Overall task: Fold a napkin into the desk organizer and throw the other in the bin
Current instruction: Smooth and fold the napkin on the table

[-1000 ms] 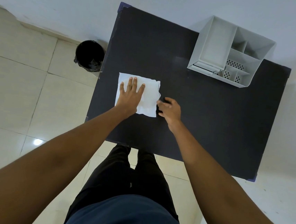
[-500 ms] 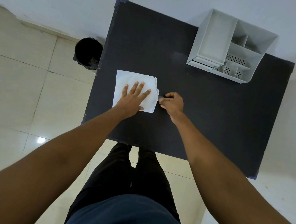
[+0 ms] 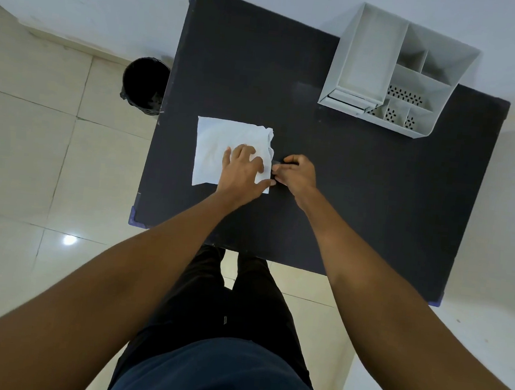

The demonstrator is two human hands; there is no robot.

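A white napkin (image 3: pixel 215 146) lies flat on the black table (image 3: pixel 360 189), near its left side. My left hand (image 3: pixel 243 170) presses flat on the napkin's right half, fingers spread. My right hand (image 3: pixel 296 175) sits just right of the napkin with fingers curled, pinching at its right edge. The grey desk organizer (image 3: pixel 370 58) with several compartments stands at the table's far right. A black bin (image 3: pixel 144 85) stands on the floor left of the table. Whether a second napkin lies under the first is not visible.
A white wall runs behind the table. Beige floor tiles (image 3: pixel 33 157) spread to the left. My legs (image 3: pixel 239 303) stand at the table's near edge. Blue corner caps (image 3: pixel 134 216) mark the table corners.
My left hand has slid from the napkin's middle toward its right edge. My right hand stayed at that edge, closing in on it. The view shifted slightly.
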